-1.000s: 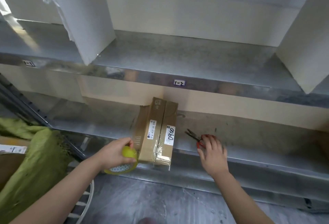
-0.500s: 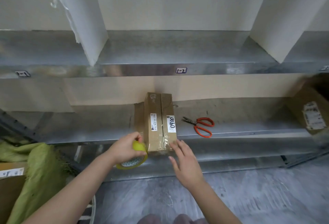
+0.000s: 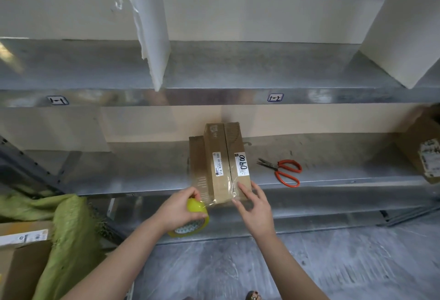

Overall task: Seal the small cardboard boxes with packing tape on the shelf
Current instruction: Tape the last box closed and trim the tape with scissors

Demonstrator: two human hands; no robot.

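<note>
Cardboard boxes (image 3: 221, 164): three small brown boxes lie side by side and touching, running near to far; their near ends reach the near edge of the lower shelf (image 3: 142, 168); the left box sits lower than the other two; the middle and right boxes each bear a white label on top
Clear tape (image 3: 226, 190): a glossy, wrinkled strip lies over the near end of the boxes along the seam between the middle and right box; it leads down and left toward the roll
Tape roll (image 3: 190, 222): yellow-green; held just near and left of the boxes, below the shelf edge
Left hand (image 3: 177, 209): fingers and thumb curled round the tape roll, gripping it from above
Right hand (image 3: 256, 206): fingers straight and spread, holding nothing; fingertips (image 3: 242, 186) touch the near right corner of the right box
Scissors (image 3: 282, 171): orange handles, blades pointing left; flat on the lower shelf, right of the boxes and apart from them
Upper shelf (image 3: 238, 68): metal, with white dividers (image 3: 154, 25) standing on it; tags reading 1-1 (image 3: 57, 100) and 1-2 (image 3: 275, 97) on its front edge
Far-right box (image 3: 426, 154): larger and labelled; at the right end of the lower shelf
Green cloth (image 3: 66, 233): bunched at the near left, over a carton (image 3: 21, 252)
Floor (image 3: 333, 264): grey, below the shelves
</note>
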